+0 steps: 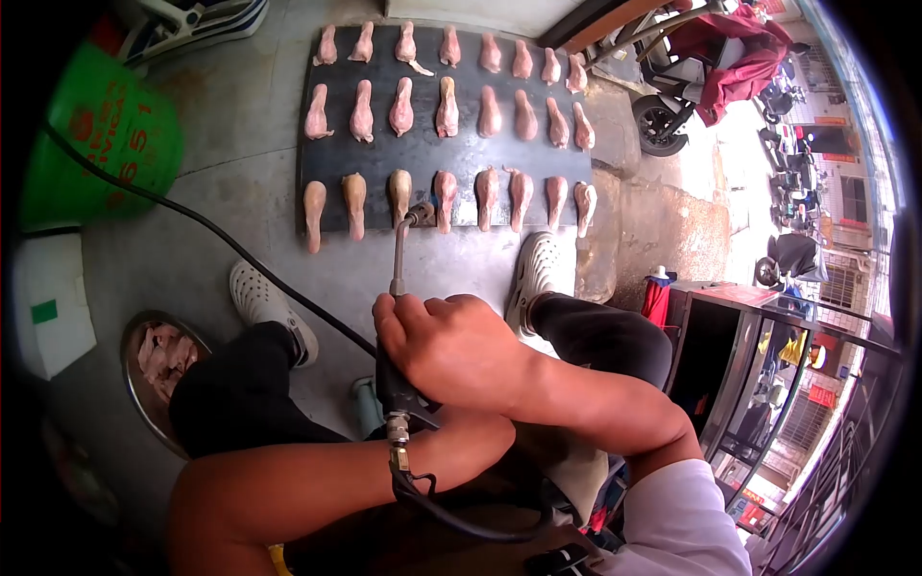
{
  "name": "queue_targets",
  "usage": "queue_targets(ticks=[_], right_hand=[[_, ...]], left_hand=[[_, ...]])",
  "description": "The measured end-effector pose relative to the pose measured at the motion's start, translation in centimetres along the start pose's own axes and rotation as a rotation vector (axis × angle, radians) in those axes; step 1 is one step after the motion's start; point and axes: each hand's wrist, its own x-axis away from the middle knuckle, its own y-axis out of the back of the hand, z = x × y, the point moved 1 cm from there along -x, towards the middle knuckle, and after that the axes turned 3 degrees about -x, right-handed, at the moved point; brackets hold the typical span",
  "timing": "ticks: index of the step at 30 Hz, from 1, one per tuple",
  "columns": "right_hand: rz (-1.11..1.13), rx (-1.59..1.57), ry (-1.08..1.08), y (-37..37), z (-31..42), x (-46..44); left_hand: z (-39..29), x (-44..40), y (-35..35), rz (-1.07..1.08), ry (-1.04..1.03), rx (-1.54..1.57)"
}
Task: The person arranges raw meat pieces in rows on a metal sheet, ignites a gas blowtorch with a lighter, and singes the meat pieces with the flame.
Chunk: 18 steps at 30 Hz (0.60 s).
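A left forearm (317, 480) lay across the foreground, passing beneath the bare right forearm (600, 408) that came out of a white sleeve (677, 523). The right hand (447, 346) was wrapped firmly around a black-handled tool (391, 389), its hose (226, 235) running off to the left. Only part of the left hand (480, 440) showed below the right wrist; its fingers were hidden, so whether it gripped anything I could not tell.

Straight beyond the right hand, the nearer of the two, a dark board (413, 154) lay on the floor, carrying three rows of raw drumsticks. The tool's metal nozzle (420, 213) stood at the board's near edge, between the third drumstick (400, 192) from the left edge and the fourth drumstick (445, 197); contact could not be made out. Both had their long axes pointing away from the person, roughly in line with the wand (398, 254). At the near left corner, the first drumstick (314, 216) jutted past the edge.
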Motion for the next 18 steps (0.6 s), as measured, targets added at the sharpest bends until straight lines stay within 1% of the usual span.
queue_targets(ticks=[5,13,18], right_hand=[[-0.004,0.002,0.006,0.03,-0.05,-0.23],[0.004,-0.009,-0.008,0.04,0.03,-0.33],[0.015,-0.008,-0.041,0.25,-0.05,-0.09]], left_hand=[[0.45,0.12,0.28,-0.068,-0.015,-0.044],[0.33,-0.08,0.04,-0.094,-0.025,-0.133],[0.14,-0.26,-0.45,-0.102,-0.047,-0.306]])
